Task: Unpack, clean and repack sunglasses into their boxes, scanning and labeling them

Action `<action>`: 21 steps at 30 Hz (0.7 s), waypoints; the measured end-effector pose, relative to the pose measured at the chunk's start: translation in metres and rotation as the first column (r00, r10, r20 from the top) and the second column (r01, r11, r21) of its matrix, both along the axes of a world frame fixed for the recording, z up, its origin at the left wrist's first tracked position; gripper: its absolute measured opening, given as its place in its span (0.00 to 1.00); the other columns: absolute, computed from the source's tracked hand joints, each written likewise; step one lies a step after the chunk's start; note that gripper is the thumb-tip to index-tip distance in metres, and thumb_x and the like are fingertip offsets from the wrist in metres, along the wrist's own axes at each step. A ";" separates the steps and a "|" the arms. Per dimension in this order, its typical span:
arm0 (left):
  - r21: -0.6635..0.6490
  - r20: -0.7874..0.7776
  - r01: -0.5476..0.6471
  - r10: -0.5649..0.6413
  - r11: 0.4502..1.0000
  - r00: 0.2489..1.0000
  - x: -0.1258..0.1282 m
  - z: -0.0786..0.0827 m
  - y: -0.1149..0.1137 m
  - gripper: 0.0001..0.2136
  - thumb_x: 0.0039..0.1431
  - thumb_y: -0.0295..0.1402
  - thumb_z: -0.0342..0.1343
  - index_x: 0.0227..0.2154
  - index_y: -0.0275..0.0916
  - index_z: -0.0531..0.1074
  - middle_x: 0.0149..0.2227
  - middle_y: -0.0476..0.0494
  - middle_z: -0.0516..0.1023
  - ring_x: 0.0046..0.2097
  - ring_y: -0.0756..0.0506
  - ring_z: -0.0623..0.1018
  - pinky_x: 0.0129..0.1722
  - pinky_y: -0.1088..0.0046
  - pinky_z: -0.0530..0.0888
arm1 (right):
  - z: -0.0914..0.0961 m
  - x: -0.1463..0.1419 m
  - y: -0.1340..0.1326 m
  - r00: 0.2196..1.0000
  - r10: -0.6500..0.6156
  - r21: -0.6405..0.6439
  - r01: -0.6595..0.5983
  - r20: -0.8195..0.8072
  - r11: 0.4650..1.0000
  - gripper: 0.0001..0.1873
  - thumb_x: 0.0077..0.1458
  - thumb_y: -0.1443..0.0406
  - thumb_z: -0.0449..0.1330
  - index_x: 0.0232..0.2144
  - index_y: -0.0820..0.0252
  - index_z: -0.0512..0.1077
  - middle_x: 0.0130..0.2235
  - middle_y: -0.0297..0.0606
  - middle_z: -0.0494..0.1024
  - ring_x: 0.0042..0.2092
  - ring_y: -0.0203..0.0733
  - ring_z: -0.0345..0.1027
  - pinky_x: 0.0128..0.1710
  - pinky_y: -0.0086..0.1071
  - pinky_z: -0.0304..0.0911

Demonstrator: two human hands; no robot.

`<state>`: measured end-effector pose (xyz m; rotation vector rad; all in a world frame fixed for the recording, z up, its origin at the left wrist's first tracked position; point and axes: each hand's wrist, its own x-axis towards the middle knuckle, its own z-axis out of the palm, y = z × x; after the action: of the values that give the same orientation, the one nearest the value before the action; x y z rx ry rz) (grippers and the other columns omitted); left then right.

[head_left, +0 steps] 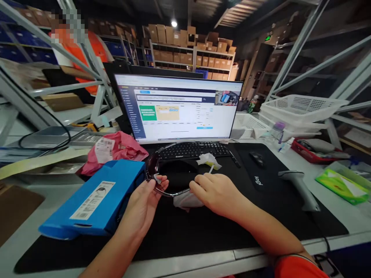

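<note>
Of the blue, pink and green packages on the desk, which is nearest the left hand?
The blue box, just beside the left hand; the pink bag lies behind it, the green pack far to the right.

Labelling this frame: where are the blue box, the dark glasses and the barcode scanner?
blue box (92, 200): head view, white label on top.
dark glasses (151, 166): head view, tinted lens.
barcode scanner (302, 190): head view, grey handle.

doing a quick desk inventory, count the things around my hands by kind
glasses, held by left hand: 1
blue box: 1
pink bag: 1
white wrappings: 2
monitor: 1
keyboard: 1
mouse: 1
handheld scanner: 1
total: 9
</note>
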<state>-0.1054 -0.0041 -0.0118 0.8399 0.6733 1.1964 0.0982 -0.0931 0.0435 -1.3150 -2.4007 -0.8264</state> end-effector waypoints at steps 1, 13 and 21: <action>0.056 -0.013 0.004 -0.003 0.998 1.000 0.001 -0.001 0.000 0.21 0.52 0.49 0.69 0.39 0.37 0.79 0.44 0.41 0.82 0.47 0.45 0.81 0.51 0.72 0.77 | 0.001 0.002 0.001 1.000 -0.018 0.019 0.018 -0.024 1.000 0.08 0.66 0.71 0.53 0.35 0.60 0.70 0.31 0.36 0.73 0.30 0.40 0.63 0.25 0.36 0.49; 0.939 -0.185 -0.055 0.632 0.340 0.752 -0.023 0.007 -0.021 0.40 0.40 0.31 0.75 0.60 0.46 0.68 0.56 0.40 0.74 0.58 0.37 0.75 0.62 0.55 0.70 | 0.017 0.057 0.017 0.765 0.112 0.174 0.000 -0.634 0.985 0.14 0.71 0.63 0.49 0.38 0.59 0.73 0.33 0.39 0.77 0.35 0.40 0.70 0.36 0.31 0.65; 0.567 -0.619 0.201 0.252 0.798 0.744 -0.024 0.002 -0.005 0.18 0.54 0.42 0.66 0.47 0.44 0.78 0.49 0.40 0.81 0.54 0.35 0.79 0.54 0.60 0.78 | 0.004 0.032 0.018 0.828 0.211 -0.029 -0.264 -0.519 0.964 0.18 0.72 0.59 0.47 0.40 0.61 0.74 0.36 0.41 0.78 0.39 0.39 0.71 0.39 0.31 0.67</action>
<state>-0.1292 -0.0093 -0.0093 1.8879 0.8913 1.1308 0.1306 -0.0750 0.0479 -1.0642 -2.1244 -0.2398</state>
